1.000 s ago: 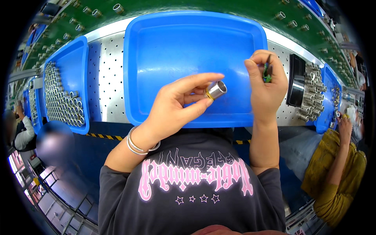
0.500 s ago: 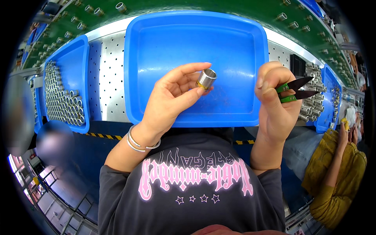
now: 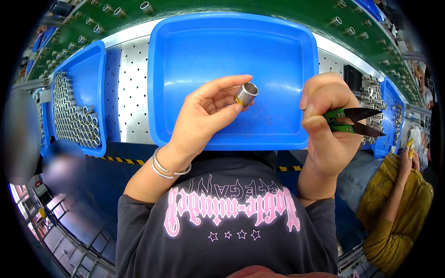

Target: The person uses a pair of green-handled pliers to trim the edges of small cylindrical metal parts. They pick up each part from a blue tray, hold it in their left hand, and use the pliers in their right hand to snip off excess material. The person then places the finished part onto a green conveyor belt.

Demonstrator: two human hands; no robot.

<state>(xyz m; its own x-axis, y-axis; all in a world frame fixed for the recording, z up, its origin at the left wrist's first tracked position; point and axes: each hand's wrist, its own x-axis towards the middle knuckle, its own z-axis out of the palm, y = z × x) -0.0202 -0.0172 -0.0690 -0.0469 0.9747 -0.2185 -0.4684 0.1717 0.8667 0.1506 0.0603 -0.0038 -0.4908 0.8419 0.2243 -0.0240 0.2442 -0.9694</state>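
Observation:
My left hand (image 3: pixel 201 113) pinches a short silver metal sleeve (image 3: pixel 246 93) between thumb and fingers, its open end tilted up. A yellow band shows around the sleeve's lower edge. Below both hands lies a large blue tray (image 3: pixel 234 139). Over the tray's right edge, my right hand (image 3: pixel 327 120) is closed around green-handled thread snips (image 3: pixel 345 121). Their dark blades stand apart and point right, away from the sleeve. Thumb and forefinger of that hand are pinched together; whether anything thin is between them cannot be made out.
At the left, a blue tray (image 3: pixel 103 92) holds many upright metal sleeves (image 3: pixel 83 123). More sleeves (image 3: pixel 371 92) stand at the right beside a black box (image 3: pixel 352 78) and another blue tray (image 3: pixel 384 134). Sleeves also stand on the green belt (image 3: pixel 208 7). A person in a mustard top (image 3: pixel 394 208) sits at the right.
My right hand has moved slightly right and down, and the snips have turned a little downward. The left hand with the sleeve is nearly still. Sleeves on the belt have shifted slightly right.

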